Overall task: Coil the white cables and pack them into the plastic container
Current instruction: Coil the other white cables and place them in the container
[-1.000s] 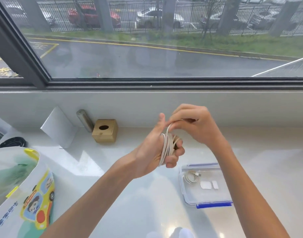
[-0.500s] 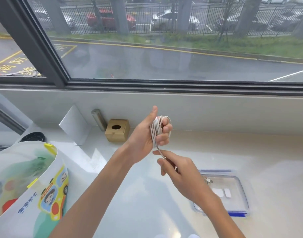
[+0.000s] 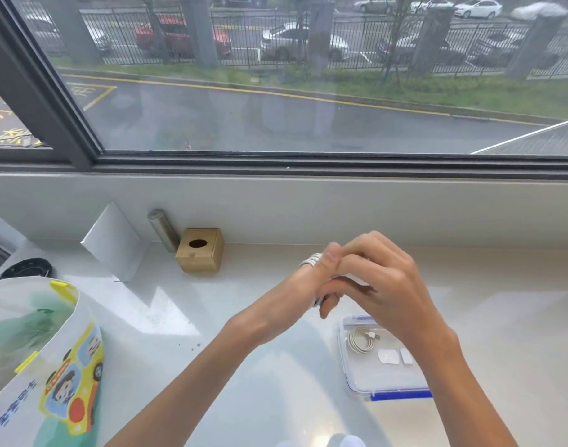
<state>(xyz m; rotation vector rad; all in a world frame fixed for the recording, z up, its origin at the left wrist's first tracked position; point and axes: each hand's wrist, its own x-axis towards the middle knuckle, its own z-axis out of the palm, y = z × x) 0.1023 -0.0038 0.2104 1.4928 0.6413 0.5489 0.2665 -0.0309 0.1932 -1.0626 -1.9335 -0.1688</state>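
A white cable point(image 3: 311, 261) is wound in loops around my left hand point(image 3: 295, 293), which is held above the white sill; only the top of the coil shows by my thumb. My right hand point(image 3: 382, 285) lies over the left hand's fingers and covers most of the coil, pinching the cable's loose end. Below the hands sits the clear plastic container point(image 3: 356, 387) with blue clips. A small coiled white cable point(image 3: 361, 340) and two white adapters point(image 3: 389, 356) lie inside it.
A wooden cube with a hole point(image 3: 200, 250) and a metal cylinder point(image 3: 162, 230) stand by the back wall. A folded white card point(image 3: 115, 241) leans left of them. A cartoon-printed bag point(image 3: 40, 359) fills the lower left; a black round object point(image 3: 26, 269) lies behind it.
My right hand rose from below the left hand to on top of it, carrying the cable end over the coil. Both hands shifted right, closer to above the container.
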